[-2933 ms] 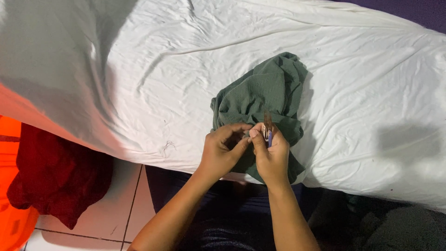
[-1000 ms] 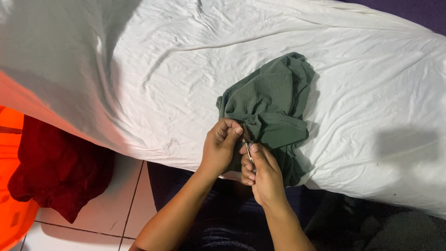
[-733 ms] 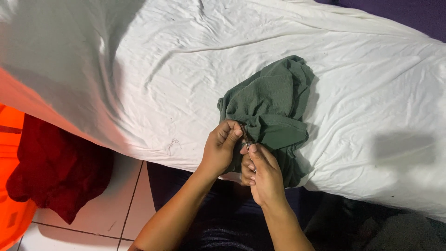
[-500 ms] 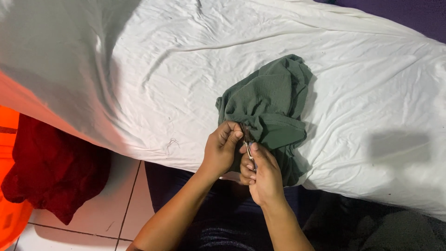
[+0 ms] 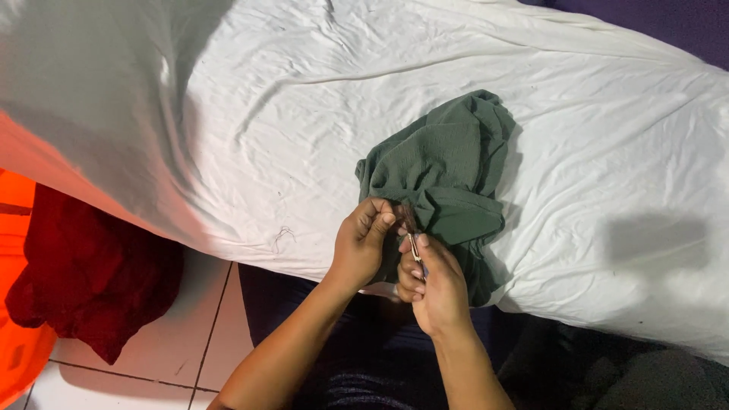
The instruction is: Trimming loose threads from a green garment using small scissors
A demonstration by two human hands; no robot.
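Since the earlier frames, both hands have slid a little lower along the near edge of the green cloth (image 5: 448, 175), and the small metal tool has tipped from upright to a slant.

Head view: the cloth lies crumpled on the white bedsheet (image 5: 266, 114), at about one o'clock from the hands. It looks light, soft and limp, so I judge a pinch at a fold or hem holds it best. The left hand (image 5: 363, 247) pinches its dark edge, fingers closed. The right hand (image 5: 431, 285) grips the thin metal tool (image 5: 414, 247), its tip touching the pinched edge. A dark red cloth (image 5: 91, 273) lies on the tiled floor (image 5: 205, 334) at nine o'clock.
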